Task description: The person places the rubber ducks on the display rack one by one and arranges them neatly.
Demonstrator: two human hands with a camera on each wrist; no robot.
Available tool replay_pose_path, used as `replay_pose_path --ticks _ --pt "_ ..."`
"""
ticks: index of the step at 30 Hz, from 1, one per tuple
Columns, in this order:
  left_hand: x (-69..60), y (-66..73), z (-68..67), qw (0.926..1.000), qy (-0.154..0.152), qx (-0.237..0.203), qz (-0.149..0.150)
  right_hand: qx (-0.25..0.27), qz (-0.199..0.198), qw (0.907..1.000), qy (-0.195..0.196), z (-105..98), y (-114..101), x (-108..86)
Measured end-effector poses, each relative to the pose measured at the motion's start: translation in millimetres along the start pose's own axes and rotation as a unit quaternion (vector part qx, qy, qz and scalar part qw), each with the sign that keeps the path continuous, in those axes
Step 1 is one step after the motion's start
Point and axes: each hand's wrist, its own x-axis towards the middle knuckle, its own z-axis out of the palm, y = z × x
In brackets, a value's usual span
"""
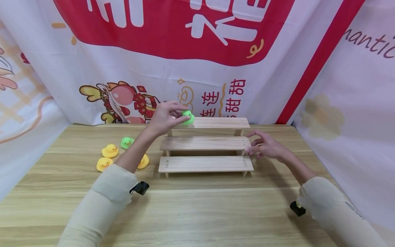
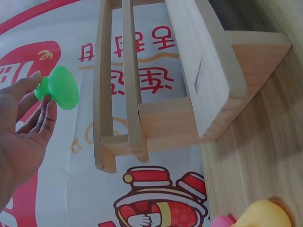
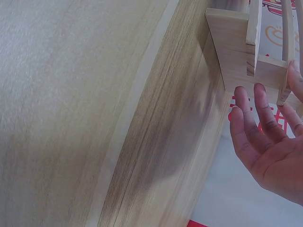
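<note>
My left hand pinches a green toy duck between thumb and fingers. In the left wrist view the duck hangs a little above the top board, apart from it; in the head view it appears over that board's left end. The three-step wooden stand stands at the table's back. At its right side, my right hand has thumb and forefinger on opposite edges of the middle board's end, the other fingers loosely bent below.
Left of the stand lie a green duck and yellow ducks, one partly behind my left forearm. A small pink thing shows beside a yellow duck in the left wrist view. Printed cloth hangs behind the table and along its sides.
</note>
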Motion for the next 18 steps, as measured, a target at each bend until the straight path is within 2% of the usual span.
replay_pose_path --ticks 18 --pt "17.5 2.7 29.8 0.9989 -0.036 -0.021 -0.022 -0.016 -0.002 0.9999 -0.003 1 -3 -0.5"
